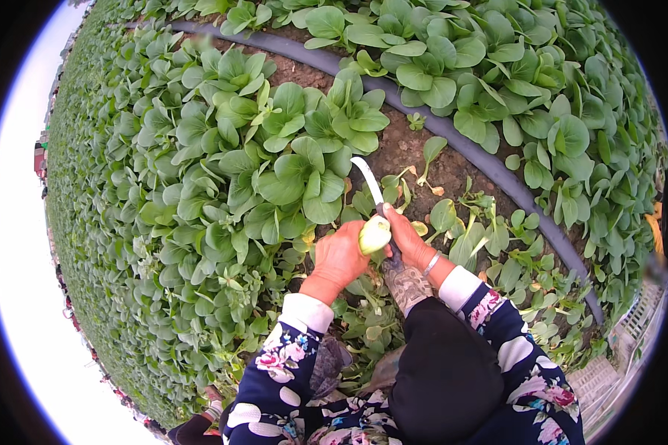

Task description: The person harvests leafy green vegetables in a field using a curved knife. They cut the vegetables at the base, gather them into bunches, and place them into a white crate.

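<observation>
My left hand [338, 255] grips a head of bok choy, its pale cut base [374, 236] turned up toward me; the leaves are hidden under the hand. Close beside it, my right hand [409, 236] is closed around the dark handle of a curved harvesting knife [370, 179]. The bright blade points away from me, its hooked tip bending left. Just beyond the knife, a large leafy bok choy plant [300, 175] stands rooted in the soil. Loose trimmed leaves [467, 245] lie on the ground to the right of my hands.
A dark irrigation hose [467, 136] curves across the soil from upper left to lower right. Dense bok choy rows [200, 128] fill the left, with more beyond the hose. Pale plastic crates [593, 378] stand at lower right. Another person's hand [211, 394] shows at lower left.
</observation>
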Tool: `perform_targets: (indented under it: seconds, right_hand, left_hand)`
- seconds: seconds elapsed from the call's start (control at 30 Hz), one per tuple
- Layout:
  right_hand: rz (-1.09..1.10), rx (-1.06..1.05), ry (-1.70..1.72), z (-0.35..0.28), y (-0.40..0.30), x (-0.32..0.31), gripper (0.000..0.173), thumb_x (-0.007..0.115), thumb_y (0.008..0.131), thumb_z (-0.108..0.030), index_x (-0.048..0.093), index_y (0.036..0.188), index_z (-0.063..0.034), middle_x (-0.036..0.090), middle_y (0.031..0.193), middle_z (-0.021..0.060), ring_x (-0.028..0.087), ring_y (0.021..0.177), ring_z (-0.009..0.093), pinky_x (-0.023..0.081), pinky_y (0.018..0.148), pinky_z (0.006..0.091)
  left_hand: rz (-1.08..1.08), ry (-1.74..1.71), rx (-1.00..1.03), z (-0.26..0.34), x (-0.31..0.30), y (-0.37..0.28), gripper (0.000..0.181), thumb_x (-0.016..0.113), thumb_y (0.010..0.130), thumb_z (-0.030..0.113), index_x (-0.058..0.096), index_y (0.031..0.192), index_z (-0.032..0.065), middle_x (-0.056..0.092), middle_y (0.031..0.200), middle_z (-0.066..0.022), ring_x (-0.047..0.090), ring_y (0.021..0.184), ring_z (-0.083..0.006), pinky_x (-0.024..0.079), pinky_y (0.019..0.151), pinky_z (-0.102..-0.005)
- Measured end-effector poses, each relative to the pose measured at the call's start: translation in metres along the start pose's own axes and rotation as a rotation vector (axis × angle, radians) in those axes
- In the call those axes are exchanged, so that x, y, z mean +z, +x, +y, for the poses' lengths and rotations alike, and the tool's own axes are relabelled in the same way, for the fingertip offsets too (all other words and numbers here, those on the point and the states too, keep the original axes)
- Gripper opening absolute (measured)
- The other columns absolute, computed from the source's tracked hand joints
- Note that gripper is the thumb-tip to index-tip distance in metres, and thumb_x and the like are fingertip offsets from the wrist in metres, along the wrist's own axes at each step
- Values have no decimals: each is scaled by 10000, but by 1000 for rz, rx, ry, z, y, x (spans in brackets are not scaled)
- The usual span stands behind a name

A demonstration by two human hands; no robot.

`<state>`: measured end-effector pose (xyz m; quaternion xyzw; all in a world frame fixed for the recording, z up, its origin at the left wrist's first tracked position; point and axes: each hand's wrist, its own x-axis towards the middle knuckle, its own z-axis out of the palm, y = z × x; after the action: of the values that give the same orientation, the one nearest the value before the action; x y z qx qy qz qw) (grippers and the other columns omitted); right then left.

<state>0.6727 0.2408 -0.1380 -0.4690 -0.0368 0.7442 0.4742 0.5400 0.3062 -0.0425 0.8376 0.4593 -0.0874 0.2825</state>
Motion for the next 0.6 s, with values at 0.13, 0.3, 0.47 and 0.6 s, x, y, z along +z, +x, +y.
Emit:
perform_targets:
  seconds: [0.13,0.3,0.47,0.6]
  right_hand:
    - [44,63,-177,6,22,4,503,376,960,-525,511,922,-41,464,610,18,416,392,91,346,346,233]
    - [56,24,-415,12,52,14,494,406,954,-489,515,858,-16,467,569,32,457,377,138,392,371,282]
    - [64,-10,-642,13,72,20,477,399,965,-441,500,849,11,515,542,73,503,390,206,435,432,358]
    - [59,-9,-594,16,86,34,476,398,969,-438,506,849,10,523,550,86,506,395,210,432,435,364]
  left_hand:
    - [-135,627,106,-35,-11,62,163,607,759,109,614,917,72,325,1452,-203,690,775,-237,542,637,-389]
    - [-202,868,-137,-84,-36,77,237,614,777,138,638,1004,75,104,1540,-202,689,812,-232,534,660,-362]
    - [-52,948,-42,-106,-27,65,269,624,757,103,592,1021,59,414,1309,-155,673,743,-240,525,645,-376]
    - [-62,860,-98,-120,-26,54,223,621,766,114,598,983,67,481,1097,-86,669,683,-235,495,611,-372]
